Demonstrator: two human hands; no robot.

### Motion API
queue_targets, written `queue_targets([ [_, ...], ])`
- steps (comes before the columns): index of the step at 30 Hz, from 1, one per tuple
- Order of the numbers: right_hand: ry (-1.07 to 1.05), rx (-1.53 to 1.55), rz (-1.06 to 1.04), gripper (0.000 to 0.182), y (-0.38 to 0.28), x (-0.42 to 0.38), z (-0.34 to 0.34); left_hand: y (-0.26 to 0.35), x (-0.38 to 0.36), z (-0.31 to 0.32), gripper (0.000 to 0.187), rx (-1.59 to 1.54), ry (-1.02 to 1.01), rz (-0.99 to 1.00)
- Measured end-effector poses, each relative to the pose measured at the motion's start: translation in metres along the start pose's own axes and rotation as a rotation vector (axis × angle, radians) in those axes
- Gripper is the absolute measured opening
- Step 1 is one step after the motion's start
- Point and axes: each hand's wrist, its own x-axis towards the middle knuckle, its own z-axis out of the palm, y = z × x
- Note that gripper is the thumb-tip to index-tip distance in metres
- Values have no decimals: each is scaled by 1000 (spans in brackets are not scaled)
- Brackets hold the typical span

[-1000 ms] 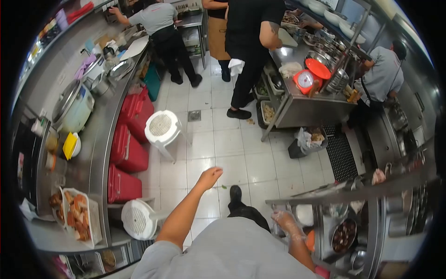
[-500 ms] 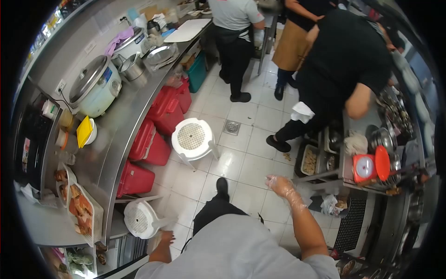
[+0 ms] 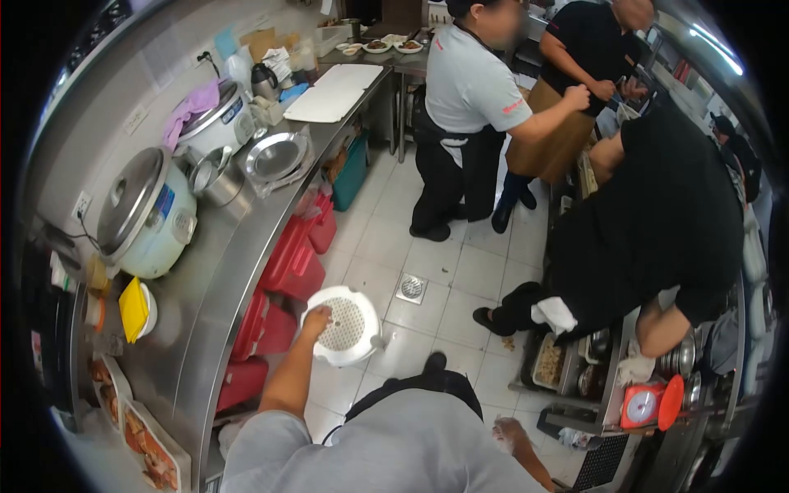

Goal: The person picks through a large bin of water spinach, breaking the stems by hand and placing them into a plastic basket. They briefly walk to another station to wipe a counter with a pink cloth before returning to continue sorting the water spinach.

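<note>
My left hand [image 3: 316, 320] is over the left edge of a white plastic stool [image 3: 349, 333] with a perforated seat. Its fingers are small in view, so whether they grip the stool is unclear. In a clear plastic glove, my right hand [image 3: 511, 434] hangs low at my right side, above the tiled floor [image 3: 415, 341]. Its fingers are blurred and nothing can be made out in them. A floor drain [image 3: 412, 287] lies beyond the stool.
Red bins [image 3: 292, 267] line the underside of the steel counter [image 3: 215, 238], which holds rice cookers [image 3: 148, 215] and a tray of meat [image 3: 152, 448]. Three people stand ahead, one in black [image 3: 649, 222] bending at the right shelves near a red scale [image 3: 643, 404].
My left hand has moved forward from beside the lower stool to the other stool. My right hand has dropped back toward my side. The co-worker in grey has turned and raised an arm.
</note>
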Motion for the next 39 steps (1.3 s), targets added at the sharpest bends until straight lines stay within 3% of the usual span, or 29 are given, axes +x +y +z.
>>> queue_targets([
  [2,-71,153,-27,22,-23,15,-8,46,33,3,32,-1,-10,60],
  [4,-8,-373,-612,22,-64,12,-7,64,45,13,33,-14,12,118],
  [6,-97,-510,-523,21,-106,50,-19,50,60,24,32,61,-15,90],
  [8,-34,-691,-1143,22,-162,72,-26,28,49,35,35,168,-102,-49],
  [9,-98,-327,-667,22,-194,103,-26,4,54,37,35,285,-238,-59],
  [10,-155,32,-186,22,-228,137,-24,-47,64,30,34,574,-319,516],
  [11,-161,-23,-235,21,-260,148,-27,-48,45,34,32,698,-315,400],
  [12,-163,-77,-278,20,-293,158,-31,-60,39,30,34,859,-441,371],
  [13,-118,8,-286,15,-328,160,-29,-55,20,30,34,851,-498,115],
  [14,-67,92,-297,13,-364,160,-24,-113,26,37,38,176,-385,-467],
  [15,-59,99,-296,13,-394,168,-22,-117,19,21,41,416,-568,-194],
  [16,-67,122,-345,14,-423,181,-20,-96,15,28,43,443,-533,-508],
  [17,-75,145,-397,16,-450,192,-18,-79,9,34,41,270,-329,-769],
  [19,-42,122,-364,16,-501,211,-13,-95,26,40,41,227,-235,-882],
  [22,-25,81,-333,18,-544,265,-11,-58,96,41,41,275,-385,-774],
  [24,-22,-59,-403,19,-561,277,-8,-28,171,39,41,342,-474,-640],
  [25,75,-255,-448,21,-565,284,-9,-10,213,39,41,372,-510,-557],
  [26,92,-235,-446,21,-572,286,-9,10,259,40,42,392,-540,-458],
  [28,-124,230,-7,22,-593,293,-4,50,371,50,42,419,-561,-222],
  [29,-110,252,-1,22,-614,278,1,88,430,72,44,970,-645,-49],
  [30,-1,180,-65,22,-632,254,6,114,482,80,47,1056,-614,330],
  [31,106,102,-121,24,-650,233,12,131,534,91,50,983,-515,274],
  [32,113,117,-102,24,-654,237,10,202,565,89,54,1091,-612,189],
  [33,15,267,-49,19,-664,240,8,289,570,100,59,926,-469,165],
  [35,-181,559,-26,13,-659,277,-1,386,618,131,60,772,-379,334],
  [38,-109,521,-224,17,-705,247,7,478,682,197,54,623,-336,567],
  [39,-99,374,-487,16,-710,257,8,509,689,216,52,542,-346,644],
])
